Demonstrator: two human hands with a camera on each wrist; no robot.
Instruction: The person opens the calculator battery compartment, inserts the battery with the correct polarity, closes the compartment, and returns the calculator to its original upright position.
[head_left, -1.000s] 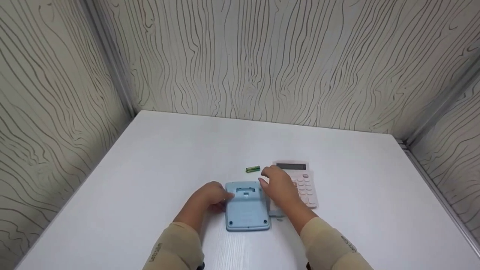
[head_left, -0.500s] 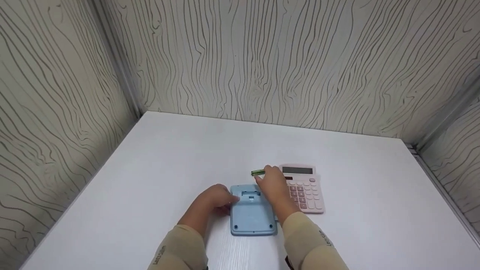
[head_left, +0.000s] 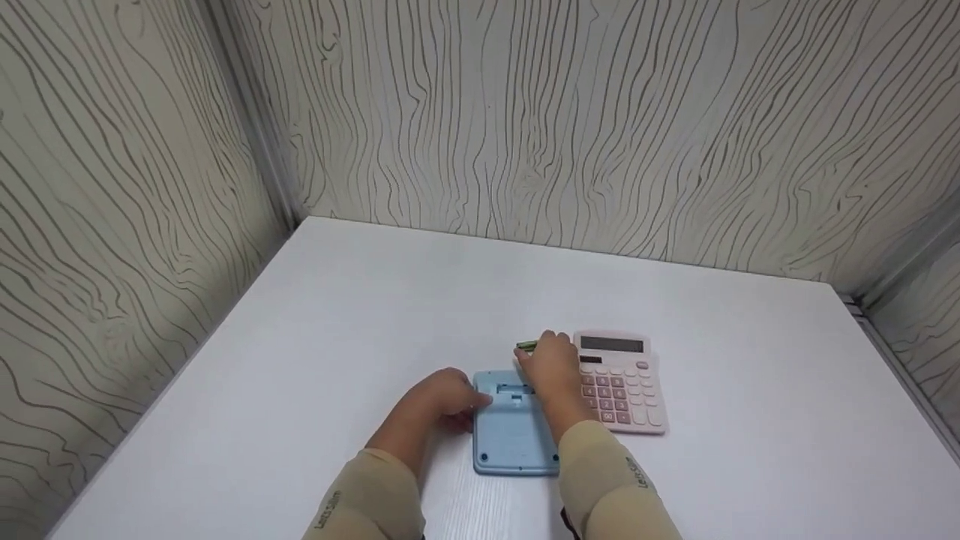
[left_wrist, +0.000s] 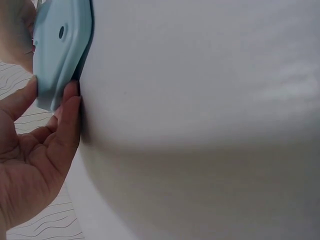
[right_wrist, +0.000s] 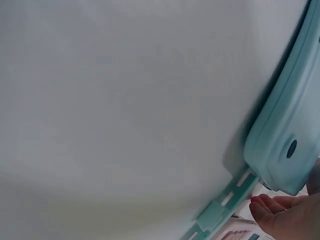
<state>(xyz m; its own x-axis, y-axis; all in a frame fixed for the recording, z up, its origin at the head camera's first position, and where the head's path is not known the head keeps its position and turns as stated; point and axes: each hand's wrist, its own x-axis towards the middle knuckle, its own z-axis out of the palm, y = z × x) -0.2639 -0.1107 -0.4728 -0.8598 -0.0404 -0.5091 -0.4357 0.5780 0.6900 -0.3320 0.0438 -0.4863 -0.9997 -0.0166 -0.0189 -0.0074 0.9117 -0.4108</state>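
A blue calculator (head_left: 516, 439) lies face down on the table, a battery slot exposed in its back. My left hand (head_left: 450, 394) grips its left edge, thumb on the back; the left wrist view shows the fingers (left_wrist: 70, 117) of that hand under the edge. Just beyond the calculator's top edge, my right hand (head_left: 553, 367) pinches a small green battery (head_left: 526, 346), covering its right end. In the right wrist view a narrow teal slotted strip (right_wrist: 220, 212) lies against the calculator's side; the right forearm hides that place in the head view.
A pink calculator (head_left: 645, 397) lies face up to the right of the blue one, close to the right hand. The white table (head_left: 405, 300) is bordered by wood-grain patterned panels (head_left: 525, 135) at the back and sides.
My right hand has moved left onto the battery and taken hold of it. The left hand keeps its grip on the blue calculator. The whole head view has shifted slightly.
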